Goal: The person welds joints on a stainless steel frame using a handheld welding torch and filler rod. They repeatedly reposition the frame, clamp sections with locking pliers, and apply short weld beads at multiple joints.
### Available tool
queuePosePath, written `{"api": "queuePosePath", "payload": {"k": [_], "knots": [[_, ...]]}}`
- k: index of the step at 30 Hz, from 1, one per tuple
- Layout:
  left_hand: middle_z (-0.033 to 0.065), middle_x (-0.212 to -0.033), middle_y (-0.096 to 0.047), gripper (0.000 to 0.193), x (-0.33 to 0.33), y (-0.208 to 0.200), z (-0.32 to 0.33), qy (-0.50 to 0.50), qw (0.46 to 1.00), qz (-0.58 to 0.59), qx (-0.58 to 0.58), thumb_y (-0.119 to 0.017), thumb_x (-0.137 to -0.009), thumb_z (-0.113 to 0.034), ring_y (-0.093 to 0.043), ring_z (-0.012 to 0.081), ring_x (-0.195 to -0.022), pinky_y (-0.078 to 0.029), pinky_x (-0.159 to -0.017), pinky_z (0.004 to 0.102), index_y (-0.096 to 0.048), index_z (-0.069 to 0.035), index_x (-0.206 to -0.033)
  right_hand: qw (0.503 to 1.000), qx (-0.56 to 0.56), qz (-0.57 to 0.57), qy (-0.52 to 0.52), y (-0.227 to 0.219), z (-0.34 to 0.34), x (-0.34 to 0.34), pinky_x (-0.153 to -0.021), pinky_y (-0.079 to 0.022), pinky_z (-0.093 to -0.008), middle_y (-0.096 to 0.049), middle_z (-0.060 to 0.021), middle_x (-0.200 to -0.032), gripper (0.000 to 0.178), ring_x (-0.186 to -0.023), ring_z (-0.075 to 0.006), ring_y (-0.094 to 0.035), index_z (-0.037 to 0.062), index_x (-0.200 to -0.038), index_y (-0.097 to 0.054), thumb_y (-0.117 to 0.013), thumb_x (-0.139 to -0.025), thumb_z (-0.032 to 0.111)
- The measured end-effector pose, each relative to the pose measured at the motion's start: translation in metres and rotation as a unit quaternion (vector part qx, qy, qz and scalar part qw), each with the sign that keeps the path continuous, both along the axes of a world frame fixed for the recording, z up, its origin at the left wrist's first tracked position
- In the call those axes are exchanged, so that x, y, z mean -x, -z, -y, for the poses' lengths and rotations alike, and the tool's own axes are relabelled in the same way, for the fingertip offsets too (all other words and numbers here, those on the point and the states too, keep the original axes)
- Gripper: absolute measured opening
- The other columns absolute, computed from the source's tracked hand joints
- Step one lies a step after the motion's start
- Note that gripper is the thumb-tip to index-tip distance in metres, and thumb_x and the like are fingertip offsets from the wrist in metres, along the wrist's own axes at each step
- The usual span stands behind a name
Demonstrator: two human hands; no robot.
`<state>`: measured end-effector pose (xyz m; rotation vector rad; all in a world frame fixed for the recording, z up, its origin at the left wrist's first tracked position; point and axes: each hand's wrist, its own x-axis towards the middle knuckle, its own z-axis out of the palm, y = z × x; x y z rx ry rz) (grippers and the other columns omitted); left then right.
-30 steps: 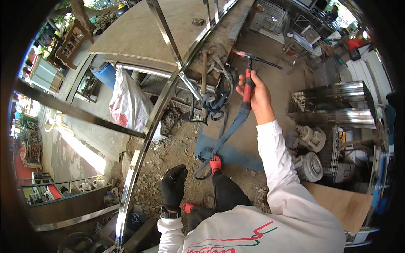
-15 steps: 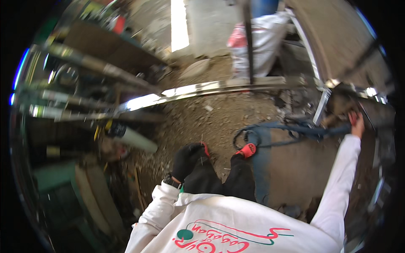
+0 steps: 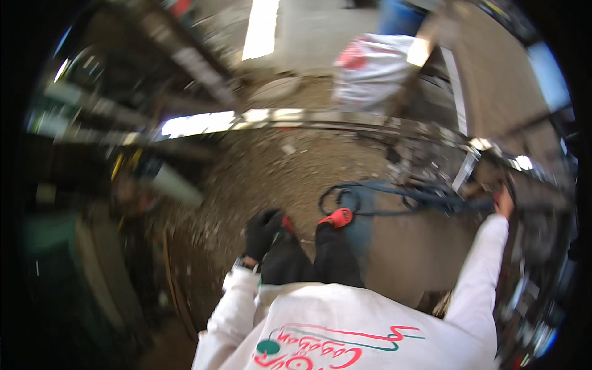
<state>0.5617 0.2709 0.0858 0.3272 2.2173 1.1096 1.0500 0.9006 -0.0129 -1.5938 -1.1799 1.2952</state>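
Note:
My left hand [image 3: 264,231] wears a black glove and sits by my left leg. Its fingers blend into the dark trousers, so I cannot make out whether it holds anything. Out to the far right, my bare right hand [image 3: 505,202] is closed around a small red-handled tool [image 3: 497,196], blurred by motion. Beside that hand runs a bundle of dark blue cable or hose [image 3: 431,200], looped at its left end near my red shoe [image 3: 337,217]. A short bright metal piece [image 3: 465,171] leans just left of the right hand.
A long metal bar [image 3: 333,119] crosses ahead of me. Beyond it stand a white sack [image 3: 370,74] and a blue drum [image 3: 399,17]. Cluttered bars and a pale green cylinder [image 3: 177,185] lie to the left. A brown flat sheet [image 3: 407,246] lies right of my legs.
The whole view has swung, shifting the shoes, cable and sack leftward in the picture. My right hand still holds the red-handled tool, and my left hand stays by my leg.

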Motion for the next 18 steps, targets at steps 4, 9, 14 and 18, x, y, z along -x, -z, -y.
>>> {"api": "queuePosePath", "payload": {"k": [4, 9, 14, 18], "knots": [[0.0062, -0.094, -0.069, 0.023, -0.008, 0.013, -0.034, 0.019, 0.988, 0.127, -0.084, -0.070, -0.094, -0.015, -0.065, 0.0130, -0.078, -0.054, -0.071, 0.0301, -0.069, 0.002, -0.110, 0.723, -0.394, 0.567, -0.008, -0.085, 0.016, 0.001, -0.074, -0.050, -0.0445, -0.068, -0.0256, -0.087, 0.021, -0.083, -0.0413, -0.066, 0.0061, -0.082, -0.073, -0.063, -0.091, 0.022], [0.0057, -0.091, -0.070, 0.022, -0.052, -0.014, -0.072, 0.086, 0.978, 0.152, -0.110, -0.074, -0.092, -0.012, -0.064, 0.0121, -0.078, -0.053, -0.069, 0.0282, -0.070, 0.003, -0.108, 0.970, -0.235, -0.012, 0.061, -0.114, 0.213, 0.105, -0.072, -0.052, -0.0297, -0.067, -0.0033, -0.086, 0.015, -0.078, -0.0119, -0.063, 0.0045, -0.093, -0.064, -0.066, -0.095, 0.019], [0.0030, -0.088, -0.070, 0.016, -0.065, -0.040, -0.139, 0.312, 0.904, 0.212, -0.201, -0.072, -0.094, -0.008, -0.061, 0.0097, -0.077, -0.051, -0.071, 0.0248, -0.071, 0.002, -0.105, 0.939, -0.072, -0.005, -0.336, -0.174, 0.402, 0.193, -0.085, -0.055, -0.0365, -0.075, -0.0135, -0.109, 0.037, -0.096, -0.0233, -0.072, -0.0004, -0.122, -0.067, -0.071, -0.092, 0.020], [0.0031, -0.091, -0.070, 0.017, -0.102, -0.062, -0.207, 0.422, 0.852, 0.210, -0.230, -0.069, -0.096, -0.009, -0.062, 0.0100, -0.080, -0.051, -0.073, 0.0261, -0.070, 0.002, -0.109, 0.956, -0.119, 0.069, -0.258, -0.178, 0.398, 0.198, -0.076, -0.054, -0.0401, -0.073, -0.0216, -0.094, 0.026, -0.084, -0.0331, -0.072, 0.0007, -0.111, -0.069, -0.071, -0.087, 0.011]]}}
